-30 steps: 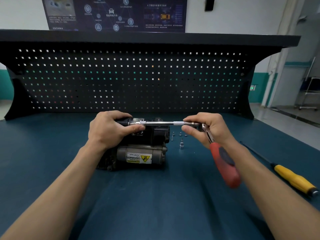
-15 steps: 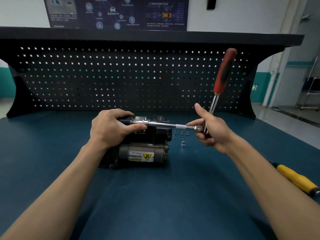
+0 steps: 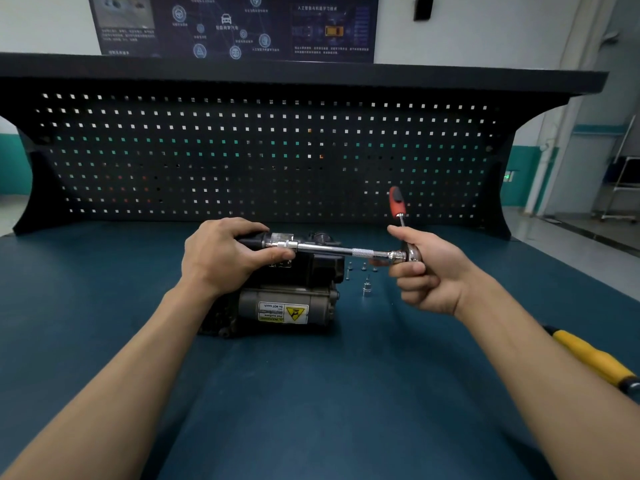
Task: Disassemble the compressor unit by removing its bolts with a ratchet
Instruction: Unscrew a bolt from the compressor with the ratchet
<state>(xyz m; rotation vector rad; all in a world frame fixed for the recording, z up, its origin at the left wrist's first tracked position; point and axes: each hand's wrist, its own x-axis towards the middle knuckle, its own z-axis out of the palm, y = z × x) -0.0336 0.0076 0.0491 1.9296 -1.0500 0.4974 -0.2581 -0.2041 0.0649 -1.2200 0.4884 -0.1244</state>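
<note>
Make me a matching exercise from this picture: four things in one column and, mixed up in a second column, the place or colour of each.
Things: 1 ratchet; 2 screwdriver; 3 socket; 4 label.
Descriptions: a yellow handle, far right; b on the compressor; c in the right hand; d standing on the bench beside the compressor.
Pairs: 1-c, 2-a, 3-d, 4-b.

Black compressor (image 3: 287, 306); ratchet (image 3: 411, 255) with extension (image 3: 329, 250) level across its top; probably bolts (image 3: 363, 266) beside.

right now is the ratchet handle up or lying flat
Up: the red handle sticks up above the right hand, which grips the ratchet head, while the extension runs level to the compressor.
</note>
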